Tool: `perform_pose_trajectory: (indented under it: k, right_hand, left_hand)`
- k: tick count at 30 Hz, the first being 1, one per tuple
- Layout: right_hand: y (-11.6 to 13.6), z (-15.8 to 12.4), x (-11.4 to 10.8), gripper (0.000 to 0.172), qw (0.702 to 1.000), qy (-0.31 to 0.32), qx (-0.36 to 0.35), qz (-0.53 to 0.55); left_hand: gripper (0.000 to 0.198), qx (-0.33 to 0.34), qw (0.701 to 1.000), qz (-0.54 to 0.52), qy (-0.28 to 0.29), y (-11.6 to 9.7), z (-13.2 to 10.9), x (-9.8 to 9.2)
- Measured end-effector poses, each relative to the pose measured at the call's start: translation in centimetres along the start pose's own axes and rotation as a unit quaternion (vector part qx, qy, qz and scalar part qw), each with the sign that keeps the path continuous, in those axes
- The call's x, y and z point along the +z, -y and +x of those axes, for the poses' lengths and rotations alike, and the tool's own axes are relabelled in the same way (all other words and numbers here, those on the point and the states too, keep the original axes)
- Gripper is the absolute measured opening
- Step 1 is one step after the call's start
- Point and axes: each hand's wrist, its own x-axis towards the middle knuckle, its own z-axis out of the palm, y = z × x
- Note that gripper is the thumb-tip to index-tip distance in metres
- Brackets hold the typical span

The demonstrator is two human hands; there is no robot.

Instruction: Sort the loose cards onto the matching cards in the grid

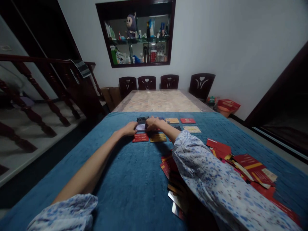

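A pale purple card [141, 127] lies in the left column of laid-out cards, between my two hands. My left hand [130, 129] closes on its left edge with the fingers together. From the other side, my right hand [152, 123] has its fingers bent down onto the right edge and partly covers neighbouring cards. Just behind is a dark card [142, 120]. Nearer to me lie a red card [141, 138] and a gold card [158, 138]. A tan-and-white card [172, 121], a red card [188, 121] and a cream card [192, 129] are to the right.
A blue cloth [115, 179] covers the near part of the table [156, 99]. Loose red cards and sleeves [250, 166] are heaped at the right. More cards [176, 199] lie partly hidden under my right forearm. Several dark chairs [169, 81] stand beyond the table.
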Motion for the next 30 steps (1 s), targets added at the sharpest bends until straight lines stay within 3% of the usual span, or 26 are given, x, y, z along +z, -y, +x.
perform_pose_trajectory:
  k: [10, 15, 19, 24, 30]
  right_hand:
    - [-0.9, -1.3, -0.5, 0.044, 0.999, -0.031, -0.027, -0.02]
    - [-2.2, -3.3, -1.3, 0.035, 0.996, -0.062, -0.044, -0.039]
    - [-3.2, -5.3, -1.9, 0.026, 0.994, -0.084, -0.041, -0.049]
    - [-3.9, -8.7, -2.0, 0.027, 0.993, -0.113, -0.027, -0.036]
    - [-5.0, -12.6, -1.0, 0.022, 0.991, -0.131, -0.017, -0.032]
  left_hand:
    - [0.042, -0.027, 0.998, -0.019, -0.046, 0.4, -0.9, 0.6]
    - [0.042, -0.053, 0.996, -0.001, -0.074, -0.1, -2.5, 0.5]
    - [0.034, -0.059, 0.993, -0.008, -0.105, -1.0, -3.7, 0.1]
    - [0.023, -0.051, 0.989, -0.003, -0.142, -2.5, -4.6, 0.0]
    - [0.02, -0.023, 0.985, -0.009, -0.168, -5.1, -5.3, -0.1]
